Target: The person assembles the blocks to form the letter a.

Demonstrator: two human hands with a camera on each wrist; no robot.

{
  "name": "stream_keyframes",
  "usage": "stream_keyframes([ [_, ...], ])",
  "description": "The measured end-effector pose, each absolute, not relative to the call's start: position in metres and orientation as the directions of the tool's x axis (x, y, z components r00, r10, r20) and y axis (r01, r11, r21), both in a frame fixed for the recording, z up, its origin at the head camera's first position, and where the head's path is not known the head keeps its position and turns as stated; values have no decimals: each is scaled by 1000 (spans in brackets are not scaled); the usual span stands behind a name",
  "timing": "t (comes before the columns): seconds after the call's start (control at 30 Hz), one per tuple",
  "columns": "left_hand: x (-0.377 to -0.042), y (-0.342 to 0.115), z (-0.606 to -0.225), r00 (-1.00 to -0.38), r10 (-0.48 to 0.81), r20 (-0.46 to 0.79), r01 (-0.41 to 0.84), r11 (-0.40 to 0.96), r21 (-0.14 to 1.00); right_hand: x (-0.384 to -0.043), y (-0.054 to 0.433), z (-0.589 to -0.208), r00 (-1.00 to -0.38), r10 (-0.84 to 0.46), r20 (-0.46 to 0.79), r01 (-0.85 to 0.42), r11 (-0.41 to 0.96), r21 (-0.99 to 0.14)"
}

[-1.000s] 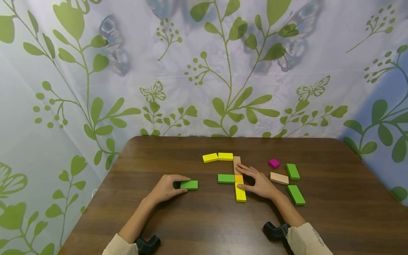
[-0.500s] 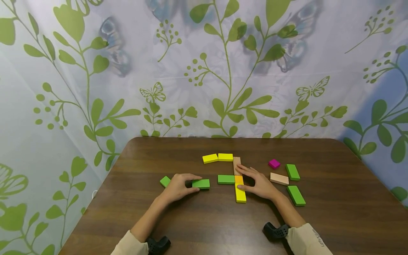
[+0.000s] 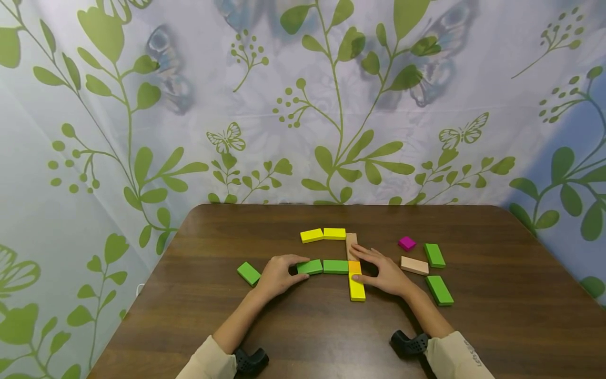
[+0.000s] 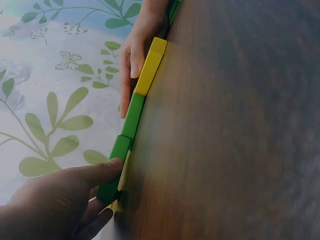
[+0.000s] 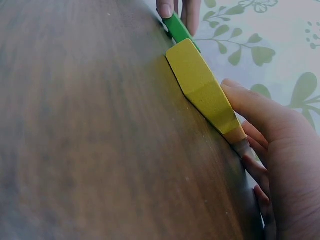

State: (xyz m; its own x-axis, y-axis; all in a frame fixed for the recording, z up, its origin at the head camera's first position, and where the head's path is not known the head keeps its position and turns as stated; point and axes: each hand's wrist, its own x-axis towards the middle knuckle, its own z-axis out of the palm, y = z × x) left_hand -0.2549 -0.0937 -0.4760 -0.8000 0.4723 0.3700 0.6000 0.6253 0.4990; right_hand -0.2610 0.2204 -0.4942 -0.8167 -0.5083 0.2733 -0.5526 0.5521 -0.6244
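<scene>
Between thumb and fingers my left hand (image 3: 276, 277) pinches a green block (image 3: 311, 267). Its right end meets or nearly meets another green block (image 3: 335, 267), and the left wrist view shows the two end to end. That second block leads to an upright line of a plain wood block (image 3: 351, 240), a small orange piece (image 3: 354, 266) and a yellow block (image 3: 357, 291). My right hand (image 3: 389, 275) rests beside this line. Its thumb touches near the yellow block (image 5: 197, 75), and its extended fingers reach the plain wood block, partly covering it.
Two yellow blocks (image 3: 334, 233) lie end to end at the back. A loose green block (image 3: 248, 273) sits left of my left hand. To the right lie a magenta piece (image 3: 407, 243), a plain wood block (image 3: 414, 265) and two green blocks (image 3: 440, 290). A patterned cloth hangs behind the table.
My left hand has slid its green block rightward up to the other green block, uncovering the loose green block at left. The right hand has stayed in place.
</scene>
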Motion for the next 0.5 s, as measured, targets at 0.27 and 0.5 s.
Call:
stream_keyframes([
  [0.27, -254, -93, -477, -803, 472, 365, 596, 644, 479, -263, 220, -495, -818, -505, 276, -554, 560, -616],
  [0.5, -253, -93, -477, -792, 483, 374, 610, 664, 433, -262, 221, -495, -820, -504, 270, -547, 553, -628],
])
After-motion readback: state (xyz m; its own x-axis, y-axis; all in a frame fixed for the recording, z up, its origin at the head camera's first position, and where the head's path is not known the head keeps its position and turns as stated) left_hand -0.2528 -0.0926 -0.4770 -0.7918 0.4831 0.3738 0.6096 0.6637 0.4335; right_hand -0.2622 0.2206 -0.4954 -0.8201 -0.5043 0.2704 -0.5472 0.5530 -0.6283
